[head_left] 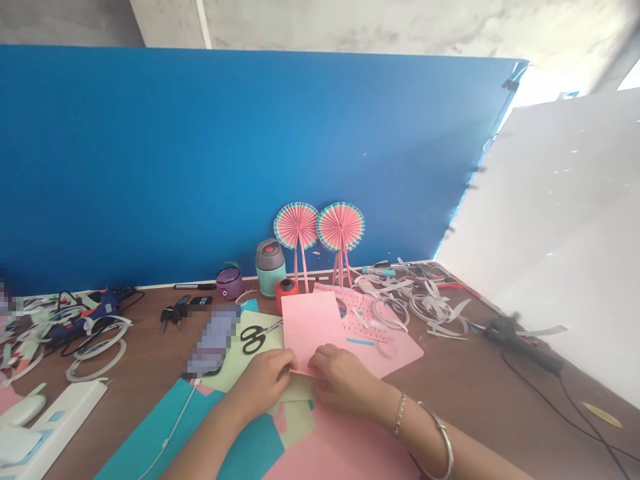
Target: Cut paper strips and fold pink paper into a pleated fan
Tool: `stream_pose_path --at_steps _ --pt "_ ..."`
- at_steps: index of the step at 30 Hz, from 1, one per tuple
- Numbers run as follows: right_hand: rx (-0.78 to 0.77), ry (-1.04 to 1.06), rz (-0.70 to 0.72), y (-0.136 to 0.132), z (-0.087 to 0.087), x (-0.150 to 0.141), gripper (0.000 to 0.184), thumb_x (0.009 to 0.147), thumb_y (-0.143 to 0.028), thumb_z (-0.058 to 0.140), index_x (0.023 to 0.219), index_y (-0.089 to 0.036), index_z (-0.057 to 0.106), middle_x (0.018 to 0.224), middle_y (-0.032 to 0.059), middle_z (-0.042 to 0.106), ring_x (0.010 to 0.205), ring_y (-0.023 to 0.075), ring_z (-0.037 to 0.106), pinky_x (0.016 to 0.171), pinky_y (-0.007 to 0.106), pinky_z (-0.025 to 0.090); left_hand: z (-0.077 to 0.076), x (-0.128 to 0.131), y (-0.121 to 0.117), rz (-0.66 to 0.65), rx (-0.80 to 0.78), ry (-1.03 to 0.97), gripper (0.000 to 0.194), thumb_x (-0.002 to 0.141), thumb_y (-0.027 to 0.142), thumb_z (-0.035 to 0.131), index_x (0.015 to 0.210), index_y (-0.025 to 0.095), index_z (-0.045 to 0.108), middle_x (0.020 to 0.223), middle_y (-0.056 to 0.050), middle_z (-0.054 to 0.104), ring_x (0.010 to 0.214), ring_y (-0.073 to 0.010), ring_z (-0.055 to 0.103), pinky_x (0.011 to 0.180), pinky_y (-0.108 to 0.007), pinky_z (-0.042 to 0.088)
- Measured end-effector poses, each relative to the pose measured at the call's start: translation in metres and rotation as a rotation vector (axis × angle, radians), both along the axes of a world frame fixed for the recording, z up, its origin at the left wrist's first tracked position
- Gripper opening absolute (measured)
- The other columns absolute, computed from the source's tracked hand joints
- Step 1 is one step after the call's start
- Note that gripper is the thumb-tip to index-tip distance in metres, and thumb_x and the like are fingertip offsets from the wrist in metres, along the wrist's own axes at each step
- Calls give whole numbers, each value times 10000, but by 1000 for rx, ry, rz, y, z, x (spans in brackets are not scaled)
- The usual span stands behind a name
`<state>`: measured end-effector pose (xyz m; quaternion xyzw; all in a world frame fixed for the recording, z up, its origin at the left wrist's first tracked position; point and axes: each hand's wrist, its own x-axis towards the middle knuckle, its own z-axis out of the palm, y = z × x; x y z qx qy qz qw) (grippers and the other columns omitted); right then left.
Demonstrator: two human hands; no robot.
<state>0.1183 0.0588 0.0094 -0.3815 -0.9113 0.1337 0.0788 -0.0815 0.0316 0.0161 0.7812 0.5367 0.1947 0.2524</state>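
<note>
My left hand [270,377] and right hand [343,380] pinch the pink paper [312,327] at its near edge, its length stretching away beyond both!

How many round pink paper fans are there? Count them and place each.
2. The left fan is right of the turquoise flask; the right fan is beside that fan. Both are beyond the pink sheet.
</note>
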Motion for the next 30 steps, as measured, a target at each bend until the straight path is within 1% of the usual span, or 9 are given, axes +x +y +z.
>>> stream_pose_path --at_steps 3,8,13,15,19,21,24,26,30 --pt "5 2 6 4 -3 24 291 657 -88 505 928 -162 580 933 71 598 818 200 519 667 284 340 6 -2 -2 -12 -33 37 221 689 46 403 750 228 511 800 25 610 772 -153 559 666 -240 383" --pt "50 -25 29 13 -12 40 142 716 -86 476 810 -175 536 864 55 585 757 184 492 624 284 311 16 4 -9 -33 -52 208 243 593 -2 386 688 213 444 805 21 577 742 -147 539 611 -235 342" --pt "161 5 -13 20 -21 34 195 754 -22 404 790 -176 520 839 55 578 763 177 477 638 287 307 19 19 -14 -15 43 321 169 763 85 420 813 228 497 848 2 581 742 -177 540 621 -275 351" --pt "160 28 -7 21 -21 35 176 740 -33 421 774 -180 511 836 49 575 764 178 475 639 286 308 16 23 -16 -31 98 384 183 800 77 391 791 222 501 854 -10 573 734 -182 530 618 -291 356" --pt "103 53 64 20 -17 42 190 664 -45 461 785 -187 499 872 44 569 781 181 472 638 283 318 1 24 -17 -35 255 512 245 730 -14 396 742 208 498 855 -44 561 777 -214 502 661 -335 369" --pt "99 75 49 21 -16 43 215 670 -29 440 804 -187 499 879 42 568 786 178 469 658 284 329 -8 21 -16 -10 325 546 259 723 -25 391 766 203 506 852 -56 560 800 -235 493 686 -362 371" --pt "147 75 -8 23 -18 38 207 703 -13 409 772 -185 500 875 49 575 813 190 462 697 300 333 -17 16 -15 42 355 527 265 733 -24 369 771 204 501 841 -54 554 803 -236 487 698 -366 369" --pt "159 61 -28 24 -20 35 192 703 -19 416 750 -185 500 867 52 573 824 198 461 697 305 331 -19 13 -13 56 316 453 253 726 -16 367 745 208 482 822 -43 549 794 -222 489 697 -349 374" --pt "60 120 -18 23 -21 37 243 641 -13 427 790 -186 512 916 48 563 819 181 490 676 283 349 -16 6 -11 69 207 219 240 680 21 416 802 218 482 843 -22 565 823 -202 512 733 -325 393"
